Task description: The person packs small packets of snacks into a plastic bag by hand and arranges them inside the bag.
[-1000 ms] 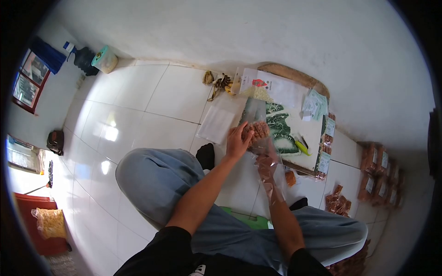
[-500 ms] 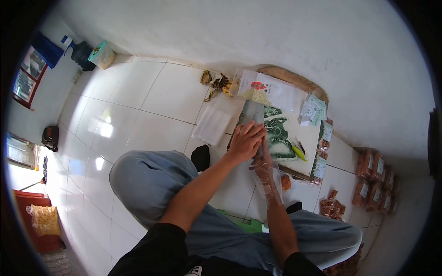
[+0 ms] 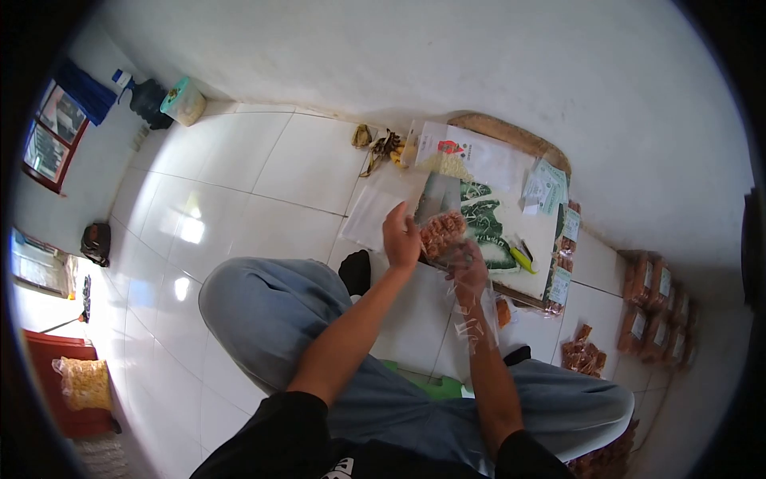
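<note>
A clear plastic bag of reddish-brown pieces (image 3: 444, 233) is over the left edge of the low table (image 3: 527, 222). My right hand (image 3: 469, 267) grips its lower right end, and loose clear plastic covers that hand and wrist. To the left of the bag, my left hand (image 3: 401, 238) is raised with its fingers apart and nothing in them. A green-and-white printed sheet (image 3: 483, 223) lies on the table, with a yellow-green cutter (image 3: 523, 259) on it. Beside my left hand is a stack of clear plastic bags (image 3: 369, 214) on the floor.
Printed labels (image 3: 545, 190) and a white printed packet (image 3: 479, 156) lie at the table's far side. Bananas (image 3: 392, 148) sit on the floor beyond. Filled, labelled packs (image 3: 650, 299) are stacked at the right wall. A loose brown pack (image 3: 584, 353) lies near my right knee.
My left hand has lifted off my right hand and moved left. The bag of reddish-brown pieces now shows between the hands. My right hand has shifted slightly up and right.
</note>
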The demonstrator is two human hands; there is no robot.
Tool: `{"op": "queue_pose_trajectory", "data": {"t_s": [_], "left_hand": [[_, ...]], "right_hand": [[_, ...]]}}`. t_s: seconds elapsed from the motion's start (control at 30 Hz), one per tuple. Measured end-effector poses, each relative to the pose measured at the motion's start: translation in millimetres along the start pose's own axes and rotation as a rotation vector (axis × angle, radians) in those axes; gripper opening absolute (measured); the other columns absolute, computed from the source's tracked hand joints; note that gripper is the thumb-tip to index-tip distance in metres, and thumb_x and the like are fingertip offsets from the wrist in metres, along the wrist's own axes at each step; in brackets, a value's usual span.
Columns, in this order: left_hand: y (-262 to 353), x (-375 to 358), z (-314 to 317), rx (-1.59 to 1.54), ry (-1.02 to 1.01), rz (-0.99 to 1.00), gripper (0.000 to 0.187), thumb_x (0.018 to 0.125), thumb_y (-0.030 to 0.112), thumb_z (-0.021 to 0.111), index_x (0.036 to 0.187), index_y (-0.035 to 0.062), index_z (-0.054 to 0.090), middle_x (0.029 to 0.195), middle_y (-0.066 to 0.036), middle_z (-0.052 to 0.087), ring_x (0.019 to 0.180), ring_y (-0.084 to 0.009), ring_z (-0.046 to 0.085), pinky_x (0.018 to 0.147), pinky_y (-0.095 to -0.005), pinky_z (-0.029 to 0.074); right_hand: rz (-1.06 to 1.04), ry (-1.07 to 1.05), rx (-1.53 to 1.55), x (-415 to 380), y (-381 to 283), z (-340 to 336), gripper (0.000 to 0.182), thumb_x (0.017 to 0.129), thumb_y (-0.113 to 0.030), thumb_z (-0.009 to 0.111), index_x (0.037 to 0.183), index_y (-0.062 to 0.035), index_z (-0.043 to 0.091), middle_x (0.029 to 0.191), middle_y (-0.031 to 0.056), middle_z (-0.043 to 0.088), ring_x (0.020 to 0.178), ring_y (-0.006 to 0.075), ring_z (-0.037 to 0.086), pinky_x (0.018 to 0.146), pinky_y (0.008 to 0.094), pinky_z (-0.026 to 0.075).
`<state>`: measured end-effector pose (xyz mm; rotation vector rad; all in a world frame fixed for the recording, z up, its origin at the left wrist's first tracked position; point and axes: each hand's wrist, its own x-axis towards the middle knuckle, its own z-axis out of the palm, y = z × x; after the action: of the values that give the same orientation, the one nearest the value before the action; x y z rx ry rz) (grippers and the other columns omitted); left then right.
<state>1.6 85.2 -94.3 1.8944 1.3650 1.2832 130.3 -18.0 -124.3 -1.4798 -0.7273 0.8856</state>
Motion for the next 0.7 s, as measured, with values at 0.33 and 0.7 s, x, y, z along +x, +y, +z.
{"op": "queue_pose_trajectory", "data": {"t_s": [0.33,0.7], "left_hand": [[-11.4,-13.5,-19.3,-0.239,-0.178,-0.497,0.055,0.083,0.038,0.073,0.116,-0.0046,0.063,0.112,-0.018,0.069,0.094,-0.0235,0.071,0.084,-0.0321,0.053],[-5.8,-26.9,-10.2,-0.402,-0.315,-0.532,0.084,0.08,0.026,0.08,0.141,-0.0062,0.031,0.118,-0.022,0.062,0.094,-0.0193,0.068,0.077,-0.0261,0.054]], "right_hand": [[-0.485,-0.058,-0.545,-14.8,-1.2,4.1,0.018,0.084,-0.004,0.066,0.101,-0.0069,0.068,0.093,0.0075,0.07,0.086,0.021,0.069,0.075,0.029,0.053],[-0.92,0.212,-0.844,-5.4,32.4,15.9,0.026,0.073,-0.009,0.07,0.097,-0.0181,0.07,0.087,0.0009,0.069,0.073,0.0228,0.065,0.064,0.0351,0.05]]}}
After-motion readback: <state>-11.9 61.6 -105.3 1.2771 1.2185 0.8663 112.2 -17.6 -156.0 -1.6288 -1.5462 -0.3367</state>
